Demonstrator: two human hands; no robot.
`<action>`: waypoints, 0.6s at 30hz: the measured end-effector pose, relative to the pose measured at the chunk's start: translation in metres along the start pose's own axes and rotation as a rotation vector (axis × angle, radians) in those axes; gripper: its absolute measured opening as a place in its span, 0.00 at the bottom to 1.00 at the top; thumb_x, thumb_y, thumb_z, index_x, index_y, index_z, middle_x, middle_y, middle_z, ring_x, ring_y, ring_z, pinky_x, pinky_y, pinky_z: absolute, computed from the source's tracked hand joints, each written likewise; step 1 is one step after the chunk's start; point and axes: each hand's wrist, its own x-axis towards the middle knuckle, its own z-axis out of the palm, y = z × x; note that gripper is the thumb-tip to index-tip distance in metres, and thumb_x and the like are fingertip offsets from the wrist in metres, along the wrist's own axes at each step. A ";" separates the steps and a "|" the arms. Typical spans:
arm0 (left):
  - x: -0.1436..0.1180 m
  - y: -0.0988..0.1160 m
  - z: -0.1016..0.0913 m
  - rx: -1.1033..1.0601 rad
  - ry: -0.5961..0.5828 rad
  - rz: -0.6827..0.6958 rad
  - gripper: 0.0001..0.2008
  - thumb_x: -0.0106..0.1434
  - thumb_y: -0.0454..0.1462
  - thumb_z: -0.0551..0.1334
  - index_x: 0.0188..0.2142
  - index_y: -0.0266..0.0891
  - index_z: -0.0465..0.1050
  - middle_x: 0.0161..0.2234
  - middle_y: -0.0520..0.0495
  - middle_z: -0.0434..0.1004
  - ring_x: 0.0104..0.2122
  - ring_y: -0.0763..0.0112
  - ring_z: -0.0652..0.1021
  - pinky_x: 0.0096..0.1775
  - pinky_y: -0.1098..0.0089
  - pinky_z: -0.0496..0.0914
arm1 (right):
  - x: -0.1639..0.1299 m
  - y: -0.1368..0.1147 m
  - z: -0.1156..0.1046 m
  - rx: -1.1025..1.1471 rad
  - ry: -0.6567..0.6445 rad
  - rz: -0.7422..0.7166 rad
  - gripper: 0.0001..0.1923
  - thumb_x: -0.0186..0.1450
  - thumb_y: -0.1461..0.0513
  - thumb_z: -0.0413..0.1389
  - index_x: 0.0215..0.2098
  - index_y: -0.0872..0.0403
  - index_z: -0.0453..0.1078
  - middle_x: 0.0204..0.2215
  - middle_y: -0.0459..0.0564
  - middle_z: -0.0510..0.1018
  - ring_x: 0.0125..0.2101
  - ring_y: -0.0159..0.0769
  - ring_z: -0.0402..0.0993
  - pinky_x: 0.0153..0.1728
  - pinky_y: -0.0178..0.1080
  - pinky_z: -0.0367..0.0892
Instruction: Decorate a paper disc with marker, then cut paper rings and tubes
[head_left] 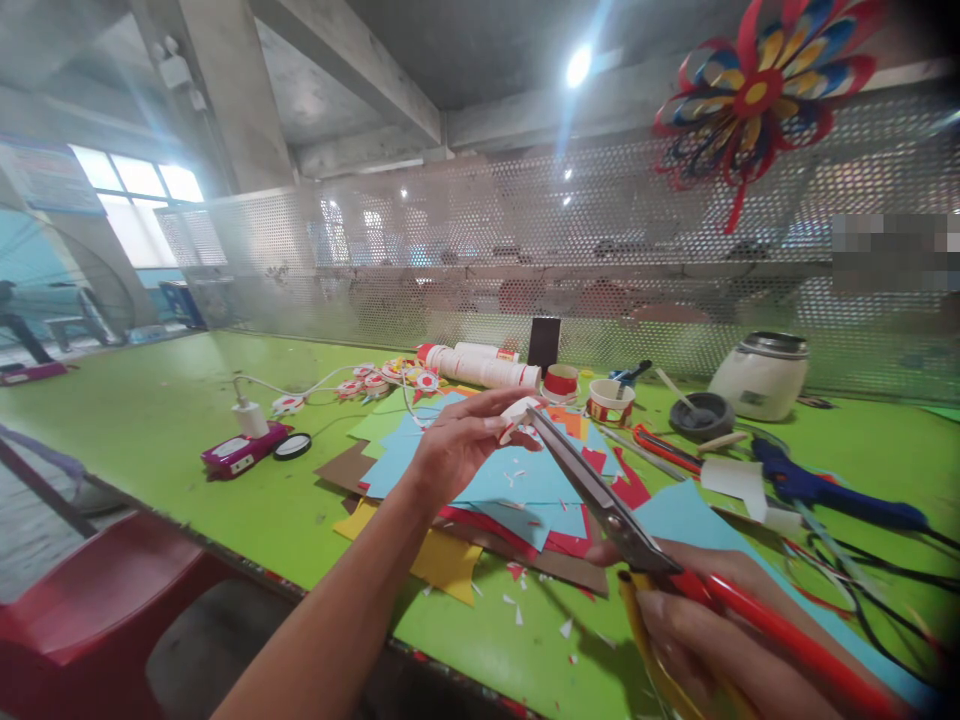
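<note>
My left hand (454,450) pinches a small white paper piece with red marks (516,418) above the stack of coloured paper. Large scissors (592,490), with one red and one yellow handle, are gripped in my right hand (697,640). Their blades point up and left, and the tips meet the edge of the white piece. Whether they are cutting into it cannot be made out. Light blue sheets (480,480) lie below, over red, brown and yellow paper. Small white and red scraps (566,628) are scattered on the green table (450,625) beneath the scissors.
Behind the sheets lie rows of stacked paper cups (480,365) and flower-like paper pieces (375,378). At left are a purple power strip (244,452) and a red chair (112,590). A blue glue gun (832,490), utility knife (664,450), grey bowl (701,415) and white jar (761,375) stand right.
</note>
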 end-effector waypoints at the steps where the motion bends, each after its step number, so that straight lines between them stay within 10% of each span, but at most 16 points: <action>1: 0.000 0.000 0.000 -0.001 0.005 -0.002 0.19 0.54 0.30 0.59 0.46 0.32 0.76 0.43 0.36 0.78 0.38 0.59 0.77 0.43 0.56 0.70 | 0.007 -0.010 -0.002 0.007 0.000 0.012 0.18 0.63 0.52 0.50 0.47 0.48 0.75 0.21 0.46 0.77 0.24 0.38 0.75 0.21 0.34 0.69; 8: 0.000 -0.001 -0.003 -0.001 0.006 -0.009 0.19 0.54 0.30 0.59 0.46 0.31 0.76 0.44 0.35 0.77 0.36 0.60 0.78 0.42 0.56 0.71 | 0.023 -0.065 -0.005 0.070 -0.062 0.090 0.14 0.59 0.54 0.51 0.30 0.50 0.77 0.15 0.45 0.70 0.18 0.34 0.65 0.19 0.34 0.64; 18: 0.000 -0.002 -0.005 0.004 -0.018 -0.018 0.19 0.56 0.31 0.59 0.47 0.33 0.75 0.43 0.37 0.77 0.37 0.59 0.78 0.43 0.54 0.71 | 0.023 -0.057 -0.008 0.001 -0.069 0.055 0.15 0.60 0.53 0.50 0.29 0.50 0.76 0.15 0.45 0.70 0.17 0.34 0.65 0.16 0.33 0.63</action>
